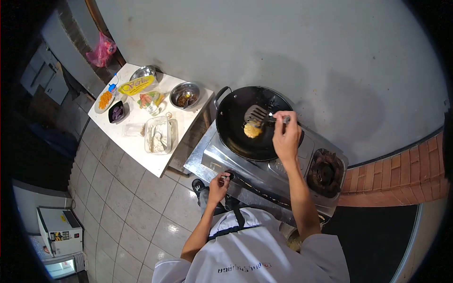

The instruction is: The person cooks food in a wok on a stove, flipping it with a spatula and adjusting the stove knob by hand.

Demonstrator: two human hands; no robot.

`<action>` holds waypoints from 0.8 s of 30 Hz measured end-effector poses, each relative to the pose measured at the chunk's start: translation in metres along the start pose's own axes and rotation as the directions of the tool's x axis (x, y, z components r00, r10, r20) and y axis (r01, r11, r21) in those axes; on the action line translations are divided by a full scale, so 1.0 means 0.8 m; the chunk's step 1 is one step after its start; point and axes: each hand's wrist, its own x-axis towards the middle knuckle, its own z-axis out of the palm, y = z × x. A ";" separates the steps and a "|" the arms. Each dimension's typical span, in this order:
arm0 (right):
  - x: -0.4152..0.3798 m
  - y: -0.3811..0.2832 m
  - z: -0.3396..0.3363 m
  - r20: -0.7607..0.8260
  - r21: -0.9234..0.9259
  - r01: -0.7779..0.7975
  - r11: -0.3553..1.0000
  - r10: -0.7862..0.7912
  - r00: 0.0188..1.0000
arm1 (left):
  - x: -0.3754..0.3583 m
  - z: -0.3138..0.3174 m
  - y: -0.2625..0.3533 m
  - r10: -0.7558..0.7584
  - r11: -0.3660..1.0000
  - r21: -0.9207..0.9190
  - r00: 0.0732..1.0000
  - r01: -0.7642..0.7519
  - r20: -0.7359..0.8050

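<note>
A black wok point(236, 127) sits on the left burner of a steel gas stove point(214, 158). A small yellow patty point(252, 130) lies in the wok. My right hand point(286, 137) grips the handle of a slotted metal spatula point(256, 113), whose blade rests just above the patty. My left hand point(218, 186) pinches the stove's front control knob point(228, 176).
A white side table point(141, 151) to the left holds metal bowls point(185, 94), a yellow packet point(136, 86), a plate of orange food point(104, 100), a dark dish point(116, 112) and a clear tub of flour point(158, 135). The stove's right burner point(324, 172) is bare. Tiled floor lies below.
</note>
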 end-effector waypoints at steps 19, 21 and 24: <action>-0.049 0.063 -0.018 -0.088 0.174 -0.314 0.933 0.333 0.939 | -0.003 0.001 0.007 0.013 0.998 0.061 1.000 -0.014 0.006; -0.051 0.068 -0.012 -0.061 0.162 -0.289 0.944 0.302 0.951 | -0.003 0.002 0.007 -0.003 0.998 0.060 1.000 0.002 0.007; -0.057 0.066 -0.007 -0.050 0.131 -0.313 0.941 0.321 0.946 | -0.003 0.002 0.005 0.013 0.999 0.053 1.000 -0.013 0.001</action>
